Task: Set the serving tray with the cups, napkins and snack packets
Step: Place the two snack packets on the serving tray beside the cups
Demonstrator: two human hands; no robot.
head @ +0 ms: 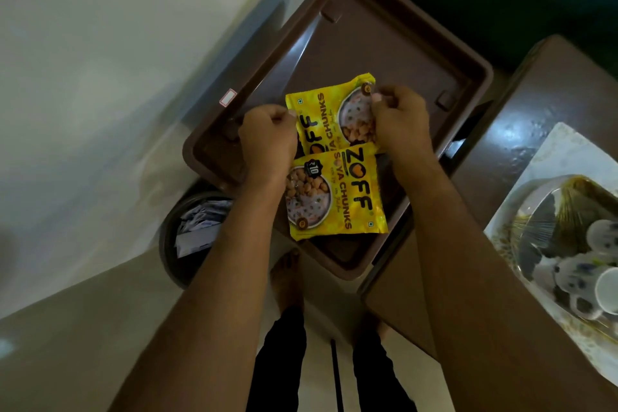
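Two yellow snack packets overlapping inside brown tray. Left hand and right hand pinching far packet's edges. Cups on table, right.

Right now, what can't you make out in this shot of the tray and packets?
Head view only:
- Far packet: its edges hidden under both hands; left hand, right hand.
- Near packet: covers the far packet's lower edge.
- Cups: blurred, cut off by the right edge.
- Tray: near floor hidden by packets.
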